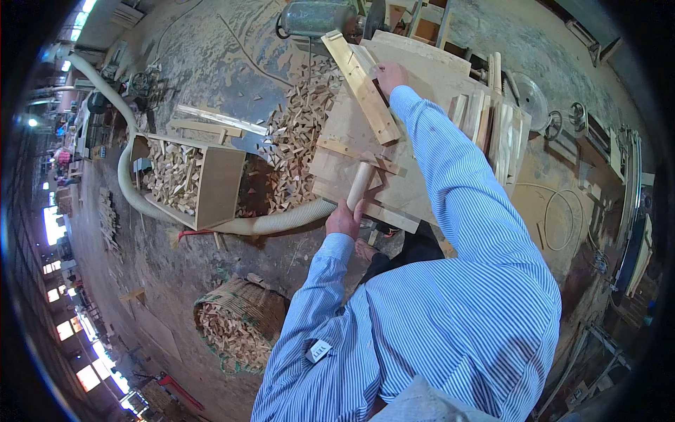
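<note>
My left hand (343,219) is closed around the lower end of a pale, rounded wooden piece (361,181) at the near left edge of the worktable (422,70). Its far end points away from me over the table. My right arm reaches across the tabletop. At its end my right hand (391,77) is curled next to a long wooden bar (362,88) with dark holes; what its fingers grip, if anything, is hidden. Beside the wooden piece lies a thin wooden strip (341,147), with small offcuts around it.
Several wood strips (500,144) lie at the table's right. A motor (318,19) and dark round blade (374,17) stand beyond it. Offcuts (302,133) cover the floor at left, near a wooden box (219,184), a ribbed hose (281,219) and a full basket (264,302).
</note>
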Action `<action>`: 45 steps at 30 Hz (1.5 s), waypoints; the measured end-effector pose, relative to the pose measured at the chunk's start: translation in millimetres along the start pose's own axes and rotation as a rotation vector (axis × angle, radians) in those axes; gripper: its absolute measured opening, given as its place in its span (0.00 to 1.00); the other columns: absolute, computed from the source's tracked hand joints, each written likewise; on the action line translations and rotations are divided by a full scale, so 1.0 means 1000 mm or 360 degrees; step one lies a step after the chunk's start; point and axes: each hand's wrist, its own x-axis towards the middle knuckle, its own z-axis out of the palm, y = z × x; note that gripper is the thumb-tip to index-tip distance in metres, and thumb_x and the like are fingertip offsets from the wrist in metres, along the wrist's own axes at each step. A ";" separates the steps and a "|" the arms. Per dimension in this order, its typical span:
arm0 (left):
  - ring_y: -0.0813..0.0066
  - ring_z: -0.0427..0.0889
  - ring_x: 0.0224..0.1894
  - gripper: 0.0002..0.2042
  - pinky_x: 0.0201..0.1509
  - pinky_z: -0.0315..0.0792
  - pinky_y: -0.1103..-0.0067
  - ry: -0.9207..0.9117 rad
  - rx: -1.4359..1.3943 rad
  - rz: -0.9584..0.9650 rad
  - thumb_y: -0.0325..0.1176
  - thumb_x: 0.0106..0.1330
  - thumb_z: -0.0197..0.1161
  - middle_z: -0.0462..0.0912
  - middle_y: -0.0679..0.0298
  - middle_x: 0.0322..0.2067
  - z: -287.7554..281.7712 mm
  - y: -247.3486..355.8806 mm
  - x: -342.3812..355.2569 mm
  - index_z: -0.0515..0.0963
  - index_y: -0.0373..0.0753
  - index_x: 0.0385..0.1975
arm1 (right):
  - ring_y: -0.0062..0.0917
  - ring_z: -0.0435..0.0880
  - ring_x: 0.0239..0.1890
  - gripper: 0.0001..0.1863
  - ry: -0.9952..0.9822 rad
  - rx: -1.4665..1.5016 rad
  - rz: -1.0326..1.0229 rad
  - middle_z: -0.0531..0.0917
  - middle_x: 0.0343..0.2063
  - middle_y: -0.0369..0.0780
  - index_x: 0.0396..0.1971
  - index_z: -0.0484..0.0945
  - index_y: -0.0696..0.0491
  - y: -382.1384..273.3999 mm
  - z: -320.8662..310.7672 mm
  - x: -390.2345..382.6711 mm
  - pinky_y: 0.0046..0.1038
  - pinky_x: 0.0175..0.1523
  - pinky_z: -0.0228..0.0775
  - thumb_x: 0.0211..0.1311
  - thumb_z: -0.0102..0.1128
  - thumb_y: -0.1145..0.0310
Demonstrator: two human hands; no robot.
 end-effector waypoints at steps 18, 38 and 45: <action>0.40 0.85 0.33 0.28 0.37 0.77 0.54 -0.0030 -0.0044 -0.0031 0.61 0.71 0.54 0.84 0.42 0.27 0.001 -0.005 0.000 0.73 0.34 0.37 | 0.43 0.86 0.42 0.16 -0.0005 0.0138 -0.0014 0.88 0.40 0.48 0.45 0.87 0.50 -0.006 0.021 0.035 0.39 0.53 0.75 0.65 0.62 0.58; 0.37 0.83 0.36 0.29 0.40 0.76 0.53 0.0002 -0.0054 0.0010 0.60 0.73 0.50 0.83 0.39 0.30 0.003 0.060 0.074 0.72 0.33 0.43 | 0.45 0.85 0.46 0.18 0.0190 0.0091 -0.0072 0.87 0.43 0.48 0.51 0.86 0.44 0.019 -0.009 0.105 0.43 0.54 0.75 0.63 0.63 0.57; 0.36 0.83 0.34 0.28 0.39 0.76 0.52 0.0054 -0.0002 0.0048 0.60 0.73 0.50 0.83 0.39 0.29 0.002 0.052 0.062 0.72 0.34 0.41 | 0.47 0.80 0.52 0.16 0.0407 0.0024 -0.0149 0.82 0.44 0.54 0.42 0.85 0.52 0.017 -0.044 0.067 0.44 0.59 0.72 0.57 0.66 0.59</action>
